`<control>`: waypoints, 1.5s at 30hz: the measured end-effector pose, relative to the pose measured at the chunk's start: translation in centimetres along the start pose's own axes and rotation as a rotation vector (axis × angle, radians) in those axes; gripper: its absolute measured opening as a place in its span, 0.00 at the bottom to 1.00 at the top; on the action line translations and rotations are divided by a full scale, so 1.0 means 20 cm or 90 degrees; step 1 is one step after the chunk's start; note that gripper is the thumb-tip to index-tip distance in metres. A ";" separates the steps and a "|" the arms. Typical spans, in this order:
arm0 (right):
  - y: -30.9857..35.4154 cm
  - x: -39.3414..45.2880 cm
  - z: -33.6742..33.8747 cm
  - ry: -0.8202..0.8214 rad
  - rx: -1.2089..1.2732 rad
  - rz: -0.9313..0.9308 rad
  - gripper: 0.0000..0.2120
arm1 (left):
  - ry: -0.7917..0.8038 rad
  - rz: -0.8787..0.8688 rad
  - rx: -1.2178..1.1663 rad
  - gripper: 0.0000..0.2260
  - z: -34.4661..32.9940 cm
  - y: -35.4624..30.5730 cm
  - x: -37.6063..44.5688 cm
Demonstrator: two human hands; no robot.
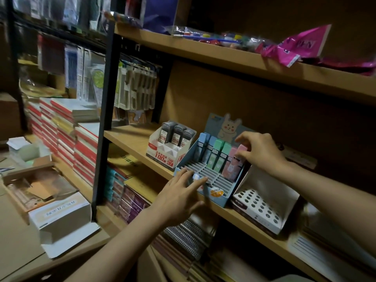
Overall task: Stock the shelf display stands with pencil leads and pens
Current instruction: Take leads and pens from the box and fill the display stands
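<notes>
A blue slotted display stand (218, 195) with a rabbit header card sits on the middle wooden shelf (130, 140). Its back row holds blue, green and pink pencil lead cases (218, 154). My right hand (257, 151) pinches the top of the rightmost pink lead case (242, 148) in that row. My left hand (181, 195) rests with straight fingers on the stand's front left corner, over a small pale case (196, 177) lying by the slots. A white stand (169, 151) with dark lead cases is to the left. A white pen stand with round holes (262, 208) stands to the right, with no pens in it.
Open white cardboard boxes (61, 214) lie on the low surface at left, beside stacked red-edged notebooks (67, 135). Spiral notebooks (189, 235) fill the shelf below. The upper shelf carries paint sets (213, 37) and pink packets (295, 47). A black upright post (105, 119) stands left of the stands.
</notes>
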State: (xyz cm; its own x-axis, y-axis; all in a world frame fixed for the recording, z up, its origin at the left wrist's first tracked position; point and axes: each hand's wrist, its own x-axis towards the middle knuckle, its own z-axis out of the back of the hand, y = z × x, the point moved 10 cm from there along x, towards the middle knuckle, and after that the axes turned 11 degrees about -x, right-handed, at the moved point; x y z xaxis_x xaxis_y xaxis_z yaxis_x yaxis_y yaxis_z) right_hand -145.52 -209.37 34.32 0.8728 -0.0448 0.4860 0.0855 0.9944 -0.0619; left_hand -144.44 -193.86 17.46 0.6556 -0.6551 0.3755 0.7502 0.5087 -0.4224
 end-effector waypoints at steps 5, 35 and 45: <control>0.02 -0.01 -0.06 0.009 0.010 -0.005 0.18 | 0.011 0.011 -0.018 0.31 -0.01 0.00 0.01; 0.80 -0.78 -0.56 0.164 0.291 0.193 0.04 | 0.200 0.237 -0.249 0.10 -0.37 0.42 -0.68; 1.07 -1.49 -1.70 0.642 0.253 0.108 0.16 | 0.234 0.718 -0.294 0.13 -0.93 0.83 -1.75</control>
State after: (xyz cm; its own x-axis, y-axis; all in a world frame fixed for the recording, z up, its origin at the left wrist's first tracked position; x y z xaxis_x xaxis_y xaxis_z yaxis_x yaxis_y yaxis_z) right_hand -153.47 -190.02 -11.13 0.8658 0.2178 -0.4505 -0.0753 0.9468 0.3130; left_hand -156.50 -172.76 -18.04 0.7897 -0.1407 -0.5972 -0.3545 0.6897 -0.6314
